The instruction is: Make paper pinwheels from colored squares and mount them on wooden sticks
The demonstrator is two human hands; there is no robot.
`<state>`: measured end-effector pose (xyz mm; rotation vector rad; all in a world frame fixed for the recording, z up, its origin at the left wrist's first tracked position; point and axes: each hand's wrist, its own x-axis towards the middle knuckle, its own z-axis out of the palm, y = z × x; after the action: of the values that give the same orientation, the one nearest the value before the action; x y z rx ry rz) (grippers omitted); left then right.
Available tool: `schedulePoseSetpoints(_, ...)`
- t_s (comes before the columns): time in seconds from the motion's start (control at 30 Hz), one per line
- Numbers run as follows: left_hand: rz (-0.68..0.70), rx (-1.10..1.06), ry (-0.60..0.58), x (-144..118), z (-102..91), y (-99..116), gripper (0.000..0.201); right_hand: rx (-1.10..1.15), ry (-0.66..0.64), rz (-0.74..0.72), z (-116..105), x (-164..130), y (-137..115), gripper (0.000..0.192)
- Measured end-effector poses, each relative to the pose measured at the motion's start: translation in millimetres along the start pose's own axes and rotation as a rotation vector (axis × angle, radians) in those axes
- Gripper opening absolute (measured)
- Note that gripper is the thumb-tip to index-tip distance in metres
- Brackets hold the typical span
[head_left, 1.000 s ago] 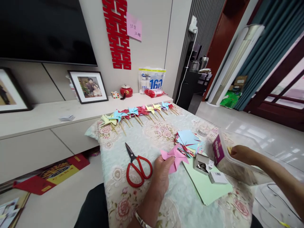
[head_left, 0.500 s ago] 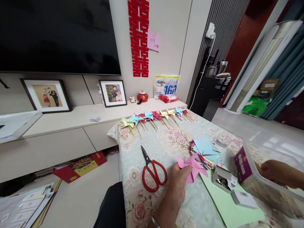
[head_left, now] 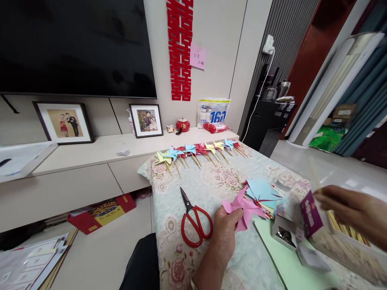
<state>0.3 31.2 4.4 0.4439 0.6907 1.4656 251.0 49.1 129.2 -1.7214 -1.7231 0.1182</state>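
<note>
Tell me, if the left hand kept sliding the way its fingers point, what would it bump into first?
The left hand holds the pink pinwheel and points up-right across the table. Next in that line is probably the stack of coloured paper squares, though depth is hard to judge.

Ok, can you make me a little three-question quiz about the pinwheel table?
1. True or false: the left hand holds a pink pinwheel.
2. What lies just left of that hand? A) red scissors B) a glue stick C) a ruler
3. Fill in: the right hand lifts a thin wooden ____ above the clear box.

Key: 1 true. 2 A. 3 stick.
</note>
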Motion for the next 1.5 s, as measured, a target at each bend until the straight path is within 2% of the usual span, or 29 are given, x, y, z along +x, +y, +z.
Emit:
schedulePoseSetpoints(0.03, 0.014, -0.028, -0.021, -1, 1.3, 4, 0.029, 0.071, -0.269, -0.007, 17, -1, -9, 0.031)
schedulePoseSetpoints(0.07, 0.025, -0.052, -0.036, -1, 2.7, 8, 0.028, 0.128, -0.436, -0.025, 35, -5, -19, 0.034)
schedulePoseSetpoints(0.13, 0.051, -0.081, -0.056, -3, 5.3, 17, 0.029, 0.240, -0.653, -0.050, 74, -18, -38, 0.032)
schedulePoseSetpoints(0.23, 0.093, -0.103, -0.089, -4, 7.1, 25, 0.029, 0.324, -0.825, -0.065, 124, -38, -61, 0.026)
schedulePoseSetpoints(0.3, 0.125, -0.100, -0.094, -2, 5.6, 27, 0.028, 0.315, -0.924, -0.033, 145, -44, -70, 0.023)
schedulePoseSetpoints(0.37, 0.156, -0.085, -0.047, 1, 1.5, 26, 0.025, 0.368, -0.987, -0.010, 156, -46, -71, 0.022)
schedulePoseSetpoints(0.47, 0.166, -0.034, 0.092, 7, -8.8, 20, 0.024, 0.555, -1.072, 0.017, 161, -47, -60, 0.022)
schedulePoseSetpoints(0.53, 0.151, 0.028, 0.150, 11, -16.0, 16, 0.026, 0.649, -1.047, 0.006, 159, -47, -48, 0.037)
schedulePoseSetpoints(0.6, 0.123, 0.086, 0.179, 13, -21.1, 13, 0.032, 0.701, -0.924, 0.029, 154, -45, -36, 0.058)
schedulePoseSetpoints(0.67, 0.095, 0.147, 0.190, 14, -23.2, 11, 0.037, 0.744, -0.805, 0.090, 147, -43, -30, 0.069)
schedulePoseSetpoints(0.77, 0.099, 0.279, 0.194, 15, -21.5, 9, 0.036, 0.826, -0.670, 0.109, 139, -41, -34, 0.059)
schedulePoseSetpoints(0.9, 0.166, 0.501, 0.155, 12, -16.3, 4, 0.018, 0.859, -0.666, 0.033, 140, -42, -42, 0.039)
schedulePoseSetpoints(1.0, 0.181, 0.640, 0.109, 9, -13.8, 1, 0.008, 0.810, -0.645, 0.037, 146, -44, -42, 0.034)
schedulePoseSetpoints(1.1, 0.199, 0.713, 0.103, 6, -13.2, 0, 0.008, 0.790, -0.636, 0.050, 148, -44, -39, 0.032)
schedulePoseSetpoints(1.27, 0.222, 0.754, 0.133, 4, -11.0, 1, 0.013, 0.779, -0.596, 0.056, 149, -44, -39, 0.029)
schedulePoseSetpoints(1.37, 0.203, 0.751, 0.111, 1, -6.9, 3, 0.012, 0.767, -0.564, 0.035, 149, -44, -39, 0.025)
schedulePoseSetpoints(1.5, 0.147, 0.598, 0.041, 1, -4.3, 10, 0.012, 0.833, -0.499, 0.092, 145, -43, -35, 0.025)
